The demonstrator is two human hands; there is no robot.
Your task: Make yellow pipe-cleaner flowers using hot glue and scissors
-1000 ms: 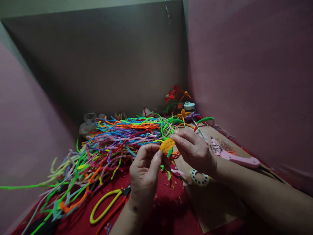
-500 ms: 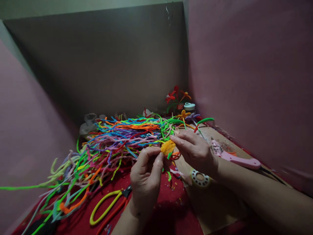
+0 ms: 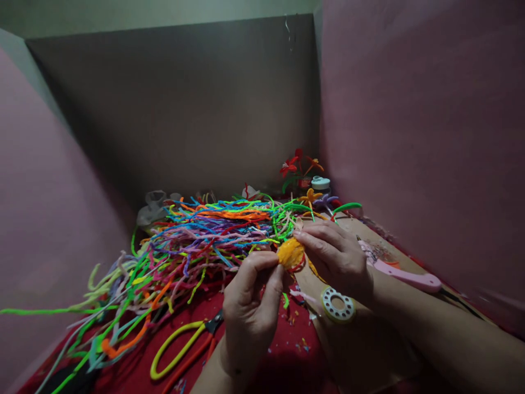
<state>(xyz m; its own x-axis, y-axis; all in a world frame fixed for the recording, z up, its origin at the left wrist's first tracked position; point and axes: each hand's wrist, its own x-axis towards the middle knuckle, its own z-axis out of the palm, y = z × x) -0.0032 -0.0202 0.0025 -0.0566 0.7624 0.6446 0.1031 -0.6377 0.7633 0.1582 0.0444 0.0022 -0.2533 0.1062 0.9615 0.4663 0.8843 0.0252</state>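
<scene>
left hand (image 3: 251, 306): thumb and forefinger are pinching the left tip of a yellow-orange piece (image 3: 291, 253). right hand (image 3: 339, 257): fingertips are touching the piece's upper right edge; the thumb is hiding behind the fingers, so cannot tell whether it is pinching too. the piece is hanging between both hands, above the work surface, showing a flattish, rounded outline and an uneven, ridged face.

beyond the left hand, a heap of chenille stems (image 3: 209, 232) is sprawling: fuzzy, bendy, kinking at the ends, mixing neon green, orange, blue, purple and pink. beside the left wrist, cutters (image 3: 177, 350) with looped yellow and orange-red handles are lying on red cloth (image 3: 295, 355); tiny fluffy scraps are speckling the weave.

under the right forearm, a flat brown board (image 3: 361, 350) is holding a white ring-shaped spool (image 3: 338, 305), round holes circling its face. farther right, a curved pink plastic tool (image 3: 410, 275) is resting, smooth-handled. at the back, fuzzy orange (image 3: 310, 197) and purple flowers (image 3: 326, 202) are leaning near a pale-lidded jar (image 3: 320, 183).
</scene>
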